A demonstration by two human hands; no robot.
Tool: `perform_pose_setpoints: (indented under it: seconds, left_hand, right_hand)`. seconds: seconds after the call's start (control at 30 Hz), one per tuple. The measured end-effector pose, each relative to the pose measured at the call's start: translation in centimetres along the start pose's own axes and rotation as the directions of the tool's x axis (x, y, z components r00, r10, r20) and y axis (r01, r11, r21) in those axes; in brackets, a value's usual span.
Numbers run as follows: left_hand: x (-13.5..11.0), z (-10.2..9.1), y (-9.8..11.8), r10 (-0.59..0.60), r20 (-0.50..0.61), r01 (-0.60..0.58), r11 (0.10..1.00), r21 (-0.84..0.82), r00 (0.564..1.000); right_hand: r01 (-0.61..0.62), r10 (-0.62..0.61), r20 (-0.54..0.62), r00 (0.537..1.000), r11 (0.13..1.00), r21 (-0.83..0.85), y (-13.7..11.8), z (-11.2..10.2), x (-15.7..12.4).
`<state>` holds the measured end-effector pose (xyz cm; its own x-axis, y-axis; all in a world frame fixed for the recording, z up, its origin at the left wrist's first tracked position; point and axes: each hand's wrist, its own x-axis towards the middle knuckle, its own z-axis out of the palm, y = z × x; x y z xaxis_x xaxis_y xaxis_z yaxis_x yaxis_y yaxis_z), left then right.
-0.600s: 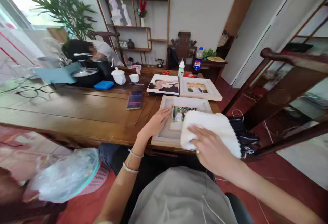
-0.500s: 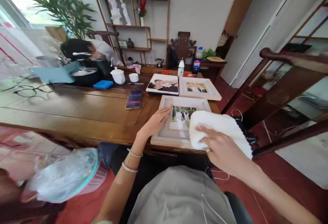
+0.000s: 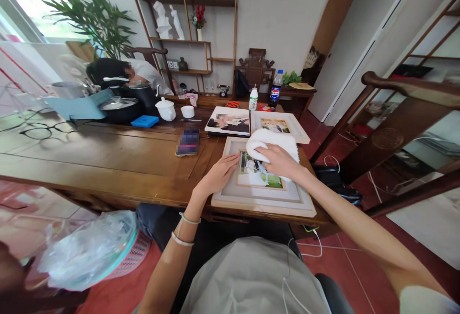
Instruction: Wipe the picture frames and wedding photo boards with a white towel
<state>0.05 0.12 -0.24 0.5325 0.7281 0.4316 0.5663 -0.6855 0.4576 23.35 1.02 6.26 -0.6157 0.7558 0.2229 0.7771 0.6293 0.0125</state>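
A light wooden picture frame [image 3: 264, 208] lies flat at the table's near edge, with a photo [image 3: 268, 180] of people on grass set inside a pale mat. My left hand [image 3: 222, 172] rests on its left side, fingers stretched out and holding nothing. Bunched in my right hand [image 3: 280, 159] is a white fluffy cloth [image 3: 276, 139], pressed onto the upper right of the frame. The cloth hides that corner and part of the photo.
Behind lie a second picture frame [image 3: 300, 134] and a photo panel [image 3: 215, 112]. A phone [image 3: 188, 142], a blue box [image 3: 144, 121], a white lidded pot [image 3: 166, 109] and a cola bottle [image 3: 276, 91] stand around. A wooden chair [image 3: 388, 136] is at right; a person sits far left.
My right hand has moved the cloth from the frame's lower right up to its far right corner, uncovering the near edge. My left hand stays in place.
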Motion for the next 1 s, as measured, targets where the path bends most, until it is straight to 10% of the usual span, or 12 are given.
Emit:
perform_pose_setpoints:
  seconds: [0.13, 0.3, 0.8, 1.0]
  left_hand:
    - [0.1, -0.1, 0.0, 0.021, -0.012, -0.021, 1.0, 0.007, 1.0]
    - [0.2, 0.0, 0.1, 0.013, 0.001, -0.013, 1.0, 0.015, 1.0]
    - [0.0, -0.2, 0.2, -0.019, 0.015, 0.019, 1.0, -0.002, 1.0]
    - [0.0, -0.1, 0.2, -0.013, 0.009, 0.013, 1.0, -0.004, 1.0]
  right_hand:
    - [0.219, -0.222, 0.012, 0.975, 0.968, 0.121, -1.2, 1.2, 4.4]
    - [0.163, -0.169, 0.07, 0.983, 0.983, 0.091, -1.6, 1.4, 5.8]
    - [-0.119, 0.139, 0.156, 0.978, 0.984, -0.134, 5.9, -2.9, -3.4]
    - [-0.294, 0.272, -0.113, 0.956, 0.888, -0.352, 8.0, -5.1, -4.2]
